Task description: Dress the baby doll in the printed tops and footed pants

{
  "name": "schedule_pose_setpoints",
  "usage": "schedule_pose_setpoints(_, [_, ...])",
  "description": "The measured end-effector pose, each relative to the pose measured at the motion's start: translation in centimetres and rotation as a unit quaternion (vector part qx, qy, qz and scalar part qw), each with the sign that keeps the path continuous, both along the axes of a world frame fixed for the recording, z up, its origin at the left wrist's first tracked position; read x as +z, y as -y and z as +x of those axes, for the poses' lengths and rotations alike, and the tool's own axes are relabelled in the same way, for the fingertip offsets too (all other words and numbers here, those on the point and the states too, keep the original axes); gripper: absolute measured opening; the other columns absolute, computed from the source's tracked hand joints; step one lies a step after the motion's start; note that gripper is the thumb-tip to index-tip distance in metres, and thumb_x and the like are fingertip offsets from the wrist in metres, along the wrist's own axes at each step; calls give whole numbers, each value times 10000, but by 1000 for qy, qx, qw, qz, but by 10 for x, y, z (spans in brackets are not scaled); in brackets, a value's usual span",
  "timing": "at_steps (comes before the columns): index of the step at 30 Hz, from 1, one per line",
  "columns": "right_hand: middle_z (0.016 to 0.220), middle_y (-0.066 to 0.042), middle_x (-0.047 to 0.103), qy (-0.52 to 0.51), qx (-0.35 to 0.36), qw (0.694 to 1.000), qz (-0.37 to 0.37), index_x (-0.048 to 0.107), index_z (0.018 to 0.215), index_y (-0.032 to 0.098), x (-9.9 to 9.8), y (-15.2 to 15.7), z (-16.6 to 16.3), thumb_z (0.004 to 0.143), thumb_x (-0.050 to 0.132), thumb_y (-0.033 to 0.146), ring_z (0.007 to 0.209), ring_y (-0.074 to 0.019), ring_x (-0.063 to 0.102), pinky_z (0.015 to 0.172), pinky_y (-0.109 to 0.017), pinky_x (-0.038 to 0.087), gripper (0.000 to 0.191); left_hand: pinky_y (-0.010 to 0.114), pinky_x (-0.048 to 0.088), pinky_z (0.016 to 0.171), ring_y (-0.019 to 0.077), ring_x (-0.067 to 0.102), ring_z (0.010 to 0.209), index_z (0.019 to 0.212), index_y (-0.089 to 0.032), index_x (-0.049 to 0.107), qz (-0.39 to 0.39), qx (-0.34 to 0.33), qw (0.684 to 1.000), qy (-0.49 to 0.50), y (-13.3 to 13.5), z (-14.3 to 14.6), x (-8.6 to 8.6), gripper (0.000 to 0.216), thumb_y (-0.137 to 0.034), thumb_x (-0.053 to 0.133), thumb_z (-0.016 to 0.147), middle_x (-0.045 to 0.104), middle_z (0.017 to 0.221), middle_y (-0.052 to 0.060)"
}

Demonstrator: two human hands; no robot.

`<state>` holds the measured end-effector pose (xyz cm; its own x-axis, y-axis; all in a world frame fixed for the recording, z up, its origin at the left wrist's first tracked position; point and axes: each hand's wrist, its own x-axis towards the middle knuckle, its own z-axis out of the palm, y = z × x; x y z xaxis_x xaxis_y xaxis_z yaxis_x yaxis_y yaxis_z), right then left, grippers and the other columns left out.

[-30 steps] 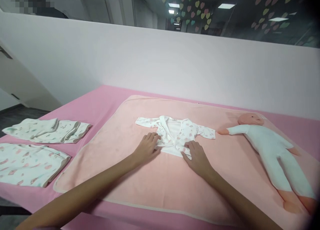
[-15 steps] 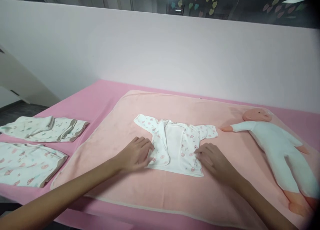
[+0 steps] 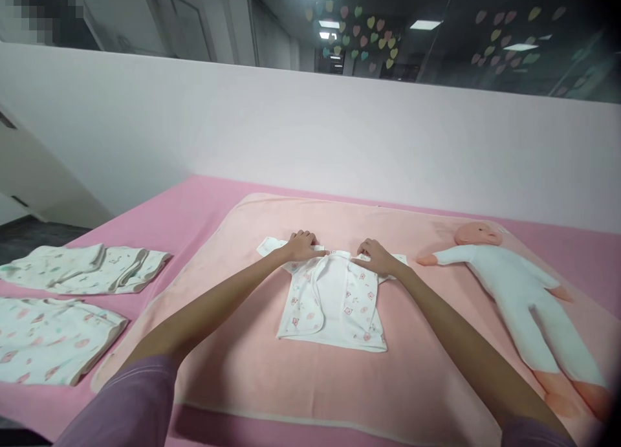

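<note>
A white baby shirt (image 3: 334,298) printed with small pink figures lies spread on a peach blanket, its front parted down the middle. My left hand (image 3: 301,246) rests on its left shoulder, thumb stretched toward the collar and apart from the slightly bent fingers. On the opposite shoulder is my right hand (image 3: 376,256), its thumb also pointing at the neckline, fingers apart from it. Both hands touch the cloth without gripping it, and they cover the upper parts of the sleeves.
Right of the shirt, a baby doll (image 3: 504,279) in a white body suit lies on its back on the blanket (image 3: 262,389). Two folded printed garments, one upper (image 3: 82,266) and one lower (image 3: 53,340), lie at left on the pink mat (image 3: 194,198). A white wall (image 3: 310,130) stands behind.
Both hands have moved from the shirt's lower sides up to its shoulders. The view has tilted upward a little. The shirt, doll and folded garments stay in place.
</note>
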<state>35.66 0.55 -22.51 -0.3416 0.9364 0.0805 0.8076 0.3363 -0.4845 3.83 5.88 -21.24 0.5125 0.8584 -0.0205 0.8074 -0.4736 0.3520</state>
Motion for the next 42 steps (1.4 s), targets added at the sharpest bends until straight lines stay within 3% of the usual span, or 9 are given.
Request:
schedule_pose_setpoints(4, [999,-58,702,-25,-18,999,-30,617,935,239,-1,1,1,957,567,710,938,-251,619,888,-393,510,474,497,373,1135,380,628,1225,1018,-221,626,-19,-25,999,-7,-9,-2,2,565,-754,604,832,734,1190,147])
schedule_pose_setpoints(8, [1074,-43,742,-65,-73,994,-49,586,1059,251,12,8,7,1090,310,639,952,-234,656,876,-386,527,477,386,463,908,285,665,977,951,-237,573,-74,-26,996,30,-22,-20,7,469,-702,539,903,731,1042,74])
schedule_pose_setpoints(13, [1312,-42,736,-60,-4,991,-117,632,1369,345,45,20,15,1001,566,707,1103,-283,684,954,-411,526,520,325,441,771,216,583,884,958,-232,538,-71,-28,989,125,-20,-33,29,473,-704,502,965,662,969,36])
schedule_pose_setpoints(19, [1063,-76,718,-116,18,992,44,702,996,251,64,27,6,983,593,699,937,-260,629,861,-393,484,461,318,440,768,212,607,886,1033,-232,614,-43,-70,981,174,4,-33,65,453,-676,547,976,682,1004,31])
schedule_pose_setpoints(23, [869,-29,662,-186,-23,979,83,617,987,253,77,46,-11,1037,506,678,794,-216,577,748,-351,449,443,311,429,765,211,628,864,980,-217,651,20,-85,977,193,26,-31,90,437,-648,582,969,704,968,30])
schedule_pose_setpoints(27, [916,-20,695,-188,-31,978,80,624,1026,252,114,78,-24,1015,560,684,809,-210,595,731,-332,442,437,293,391,714,176,587,761,878,-201,662,101,-71,968,219,56,-30,127,452,-647,628,943,683,839,8])
schedule_pose_setpoints(31, [944,-21,716,-130,26,988,83,686,966,236,175,116,-29,931,706,678,835,-216,608,706,-313,419,444,282,366,698,151,552,743,857,-185,714,220,-65,937,262,90,-31,186,438,-615,673,926,682,798,3])
schedule_pose_setpoints(36, [764,3,573,-153,-13,953,262,579,796,218,245,155,-41,979,641,673,716,-170,484,666,-308,352,494,290,344,684,138,489,699,791,-178,678,326,-87,898,282,131,-28,254,398,-558,729,898,629,738,1])
schedule_pose_setpoints(42, [816,-23,624,-138,-74,922,353,614,855,217,275,186,-52,998,593,653,786,-194,532,710,-321,383,459,298,373,703,160,507,732,793,-180,616,322,-66,889,318,172,-27,277,367,-509,696,933,560,728,15])
